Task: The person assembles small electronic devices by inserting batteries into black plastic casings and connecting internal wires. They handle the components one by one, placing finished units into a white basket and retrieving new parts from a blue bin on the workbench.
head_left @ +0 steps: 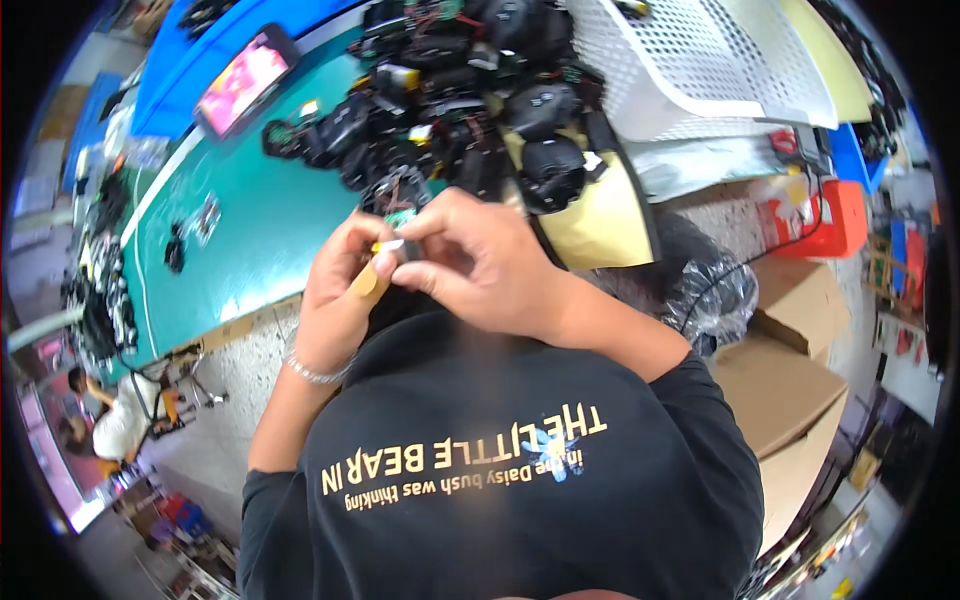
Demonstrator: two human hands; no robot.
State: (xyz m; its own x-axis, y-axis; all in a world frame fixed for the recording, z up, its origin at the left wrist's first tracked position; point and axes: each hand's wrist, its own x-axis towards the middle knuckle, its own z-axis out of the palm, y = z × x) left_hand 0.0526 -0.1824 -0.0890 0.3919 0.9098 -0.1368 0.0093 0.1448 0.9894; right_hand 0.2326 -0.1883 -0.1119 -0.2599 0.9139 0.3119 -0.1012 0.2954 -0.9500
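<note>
Near the table's front edge, my left hand [335, 272] and my right hand [492, 262] meet, both with fingers pinched round a small grey piece [405, 251] with white and yellow parts. Its kind cannot be made out, and the fingers cover much of it. A tan strip wraps my left thumb. Just beyond the fingertips are a bit of green circuit board [400, 217] and some thin wires [402, 188]; whether they join the held piece is unclear. Farther off lies a heap of black plastic housings [450, 110] with circuit boards and wires among them.
A lit phone [246, 80] leans by a blue bin [172, 92] at the far left. On the right stand a white perforated basket [690, 105], yellow sheet [615, 222], red crate [840, 222] and cardboard box [785, 395]. Small black parts [175, 248] lie on the green tabletop [245, 225].
</note>
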